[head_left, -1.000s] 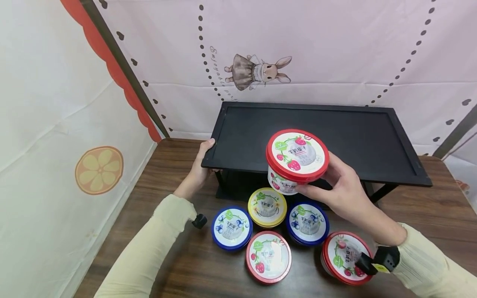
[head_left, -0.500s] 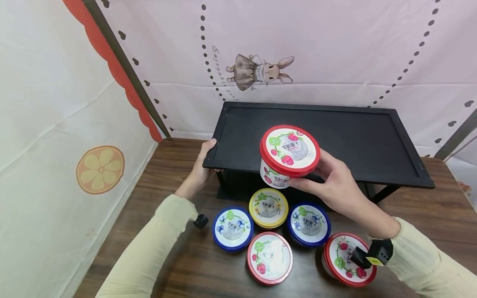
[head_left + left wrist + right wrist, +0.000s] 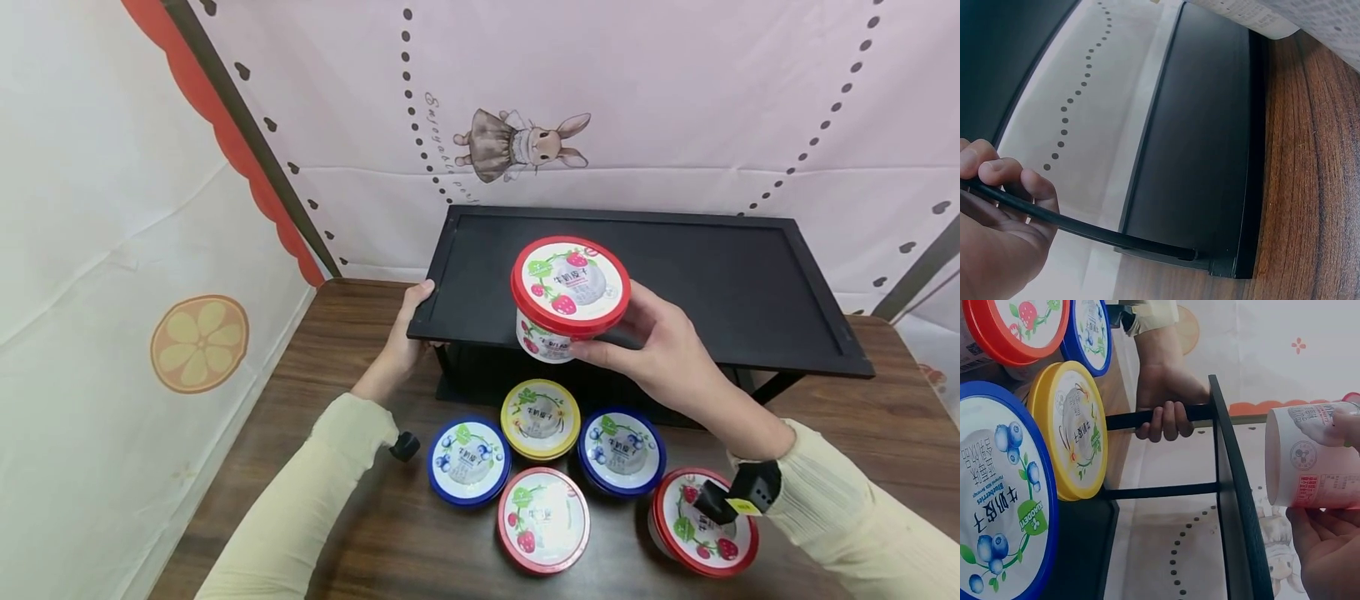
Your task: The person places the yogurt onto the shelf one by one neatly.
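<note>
My right hand (image 3: 667,354) grips a red-lidded tub (image 3: 572,285) with strawberries on its lid, thumb on the near side. The tub hangs tilted over the front edge of a low black shelf (image 3: 720,292), apart from its top as far as I can tell. At the shelf's left front corner, my left hand (image 3: 401,337) holds on with the thumb on the top edge. In the right wrist view, that left hand's fingers (image 3: 1169,422) curl round a thin black leg. The left wrist view also has the left hand (image 3: 1010,225) wrapped round this bar.
Before the shelf, on the wooden table (image 3: 390,542), stand a yellow-lidded tub (image 3: 540,419), two blue-lidded tubs, left (image 3: 468,461) and right (image 3: 622,452), a front red-lidded tub (image 3: 543,521) and a right-hand red-lidded tub (image 3: 686,546). A printed cloth (image 3: 675,100) hangs behind.
My right hand has carried the red-lidded tub to the left and further up over the shelf. The left hand keeps its hold on the shelf. The other tubs stay put.
</note>
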`<state>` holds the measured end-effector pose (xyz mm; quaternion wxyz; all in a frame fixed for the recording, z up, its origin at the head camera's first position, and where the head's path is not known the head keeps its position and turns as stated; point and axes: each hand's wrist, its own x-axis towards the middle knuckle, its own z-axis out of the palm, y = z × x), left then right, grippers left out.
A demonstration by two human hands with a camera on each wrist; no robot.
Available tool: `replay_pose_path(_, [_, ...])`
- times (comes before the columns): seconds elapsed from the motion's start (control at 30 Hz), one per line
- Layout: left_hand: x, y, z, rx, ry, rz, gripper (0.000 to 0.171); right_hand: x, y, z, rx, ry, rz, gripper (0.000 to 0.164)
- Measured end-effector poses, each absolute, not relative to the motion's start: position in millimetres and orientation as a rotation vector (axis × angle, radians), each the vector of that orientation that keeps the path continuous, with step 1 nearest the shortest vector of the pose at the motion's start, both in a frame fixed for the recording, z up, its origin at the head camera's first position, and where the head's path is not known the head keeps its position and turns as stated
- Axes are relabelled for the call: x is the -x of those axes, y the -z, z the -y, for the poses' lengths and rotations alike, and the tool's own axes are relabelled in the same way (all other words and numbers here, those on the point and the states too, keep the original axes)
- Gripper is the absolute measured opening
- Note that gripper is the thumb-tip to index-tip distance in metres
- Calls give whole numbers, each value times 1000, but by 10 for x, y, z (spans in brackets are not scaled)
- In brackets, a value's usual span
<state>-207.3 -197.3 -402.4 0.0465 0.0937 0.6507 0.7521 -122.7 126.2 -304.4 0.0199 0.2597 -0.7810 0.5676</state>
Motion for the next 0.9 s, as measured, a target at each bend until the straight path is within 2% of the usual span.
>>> replay_pose_path(0.9, [2041, 3990, 1980, -237, -2300, -1999, 48, 1427, 3017, -1100, -816, -1863, 2454, 70])
